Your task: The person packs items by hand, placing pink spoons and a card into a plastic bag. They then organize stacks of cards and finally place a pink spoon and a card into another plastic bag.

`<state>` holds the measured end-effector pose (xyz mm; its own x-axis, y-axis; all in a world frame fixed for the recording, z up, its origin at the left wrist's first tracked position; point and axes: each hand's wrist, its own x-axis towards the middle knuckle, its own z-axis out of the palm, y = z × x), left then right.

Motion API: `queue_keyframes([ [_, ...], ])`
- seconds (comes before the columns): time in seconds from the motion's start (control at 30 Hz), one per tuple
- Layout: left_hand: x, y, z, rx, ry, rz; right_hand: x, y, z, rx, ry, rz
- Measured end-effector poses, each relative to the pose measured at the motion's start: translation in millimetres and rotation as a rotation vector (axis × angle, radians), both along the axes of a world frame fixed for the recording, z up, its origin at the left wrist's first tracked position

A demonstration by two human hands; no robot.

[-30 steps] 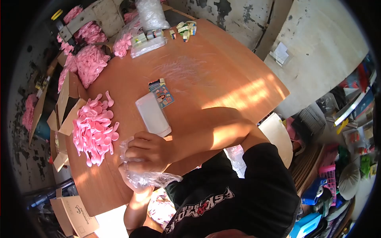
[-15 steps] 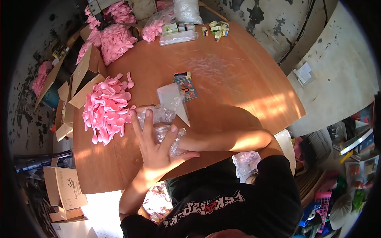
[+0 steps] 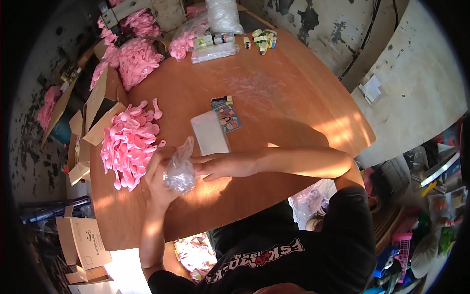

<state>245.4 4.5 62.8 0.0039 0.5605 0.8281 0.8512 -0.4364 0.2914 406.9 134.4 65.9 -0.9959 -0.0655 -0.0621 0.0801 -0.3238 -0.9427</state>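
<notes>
My left hand (image 3: 157,177) is closed around a crumpled bundle of clear plastic bags (image 3: 180,175), whose loose top sticks up above the fingers. My right hand (image 3: 227,165) reaches across from the right, fingers stretched out and their tips against the bundle's right side. Just beyond the hands lies a flat stack of clear plastic sleeves (image 3: 210,131). Its right edge meets a blue printed card (image 3: 229,120), with a small stack of cards (image 3: 222,102) behind it. Left of my left hand is a heap of pink plastic spoons (image 3: 129,147).
Open cardboard boxes (image 3: 105,103) stand along the table's left edge. Bagged pink pieces (image 3: 139,61), a clear bag (image 3: 224,17) and small boxes (image 3: 264,40) sit at the back of the brown table (image 3: 293,98). A carton (image 3: 85,240) is on the floor.
My spread left hand has closed around the plastic bundle, which is now gathered more tightly. My right hand has come out from behind it to its right side. The sleeve stack is more fully visible.
</notes>
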Motion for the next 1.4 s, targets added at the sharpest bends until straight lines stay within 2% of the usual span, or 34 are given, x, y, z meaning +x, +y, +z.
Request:
queue_keyframes([
  [0.03,-9.2,-0.7,-5.4,0.002,-0.001,0.007,3.9,13.1,8.6,0.111,-0.025,0.029],
  [0.07,-20.4,0.5,-16.1,-0.082,-0.242,0.066,5.2,31.3,13.6,0.118,-0.025,0.039],
  [0.1,-28.7,3.0,-24.5,-0.161,-0.483,0.124,4.3,53.9,19.6,0.363,0.019,0.170],
  [0.13,-34.2,7.3,-27.8,-0.236,-0.568,0.171,2.0,77.3,25.0,0.606,0.067,0.301],
  [0.17,-39.2,12.0,-39.7,-0.224,-0.571,0.183,-2.1,102.4,27.4,0.629,0.016,0.317],
  [0.23,-49.2,24.8,-68.8,-0.278,-0.808,0.137,-13.6,155.7,28.9,0.708,-0.070,0.130],
  [0.33,-48.1,37.2,-89.4,-0.295,-0.719,0.146,-37.5,246.1,25.6,0.681,-0.175,-0.267],
  [0.43,-55.6,45.6,-105.5,-0.352,-0.636,0.186,-69.7,353.2,-4.8,0.520,-0.160,-0.682],
  [0.57,-54.4,52.4,-109.9,-0.396,-0.749,0.222,-106.6,444.5,-31.1,0.377,-0.145,-1.032],
  [0.6,-55.1,53.1,-111.3,-0.393,-0.809,0.211,-118.2,469.4,-42.1,0.376,-0.143,-1.025],
  [0.67,-57.7,53.0,-120.6,-0.398,-0.847,0.215,-138.0,512.2,-65.2,0.683,-0.198,-1.164],
  [0.7,-57.3,53.8,-121.5,-0.401,-0.850,0.218,-143.3,518.1,-65.1,0.681,-0.202,-1.161],
  [0.77,-53.2,53.5,-114.8,-0.406,-0.849,0.228,-155.2,523.6,-59.4,1.159,-0.256,-1.361],
  [0.8,-51.1,55.5,-113.5,-0.373,-0.955,0.239,-160.3,533.7,-64.5,1.161,-0.258,-1.352],
  [0.9,-44.7,58.2,-105.9,-0.346,-1.032,0.262,-174.0,573.0,-83.6,1.141,-0.266,-1.449],
  [1.03,-46.5,55.0,-105.4,-0.402,-1.026,0.252,-181.5,612.9,-100.3,1.086,-0.315,-1.401],
  [1.23,-41.2,61.3,-98.6,-0.334,-1.074,0.300,-198.5,614.7,-102.6,0.779,-0.148,-1.255],
  [1.4,-38.3,60.8,-98.5,-0.293,-1.092,0.389,-213.2,609.9,-95.1,0.918,-0.265,-1.285],
])
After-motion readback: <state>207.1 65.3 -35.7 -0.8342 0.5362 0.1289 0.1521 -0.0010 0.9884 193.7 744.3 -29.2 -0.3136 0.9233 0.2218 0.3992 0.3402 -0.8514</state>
